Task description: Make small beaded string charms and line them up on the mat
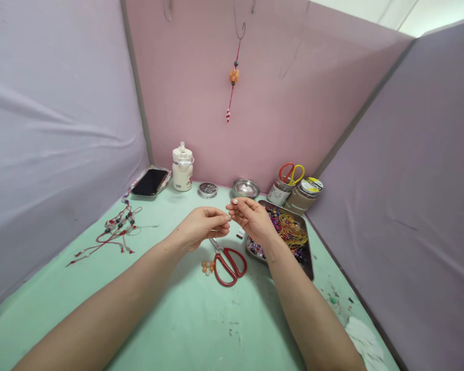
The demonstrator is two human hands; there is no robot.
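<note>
My left hand [203, 225] and my right hand [252, 219] meet above the middle of the table, fingertips close together. Each is closed in a pinch; whatever lies between the fingers is too small to make out. A pale spot shows at the right thumb tip, perhaps only the nail. Below them lie red-handled scissors [230, 265], blades partly hidden by my left hand. Touching their handle is a small cluster of orange and clear beads [208, 267]. Under my right forearm stands a metal tray [310, 257] of mixed beads and yellow cords [292, 232].
Red beaded cords [118, 226] lie at left, near a phone [150, 182] and a white bottle [182, 170]. Along the back are a round clear case [208, 190], a metal bowl [246, 188], and two jars, one holding scissors [292, 174]. A beaded string [234, 76] hangs from a hook.
</note>
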